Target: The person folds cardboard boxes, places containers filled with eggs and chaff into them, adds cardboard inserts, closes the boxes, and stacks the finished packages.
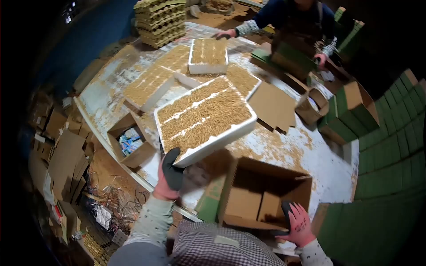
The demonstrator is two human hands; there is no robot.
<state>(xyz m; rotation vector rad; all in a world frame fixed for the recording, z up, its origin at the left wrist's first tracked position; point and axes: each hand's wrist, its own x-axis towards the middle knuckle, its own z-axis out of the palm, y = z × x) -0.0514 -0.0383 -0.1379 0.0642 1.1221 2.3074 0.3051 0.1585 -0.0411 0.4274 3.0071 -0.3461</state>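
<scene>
My left hand, in a pink glove with dark fingers, grips the near left edge of a white foam box. Brown, grain-like stuff fills this box in rows, and it is held tilted above the table. Below and to its right stands an open cardboard box with nothing visible on its bottom. My right hand, gloved alike, holds that box at its near right corner, with some fingertips hidden by the wall.
More filled foam boxes lie behind on the table. A small carton with packets stands left, a flat cardboard sheet right. Egg-tray stacks rise at the back. A co-worker stands opposite. Green cartons line the right.
</scene>
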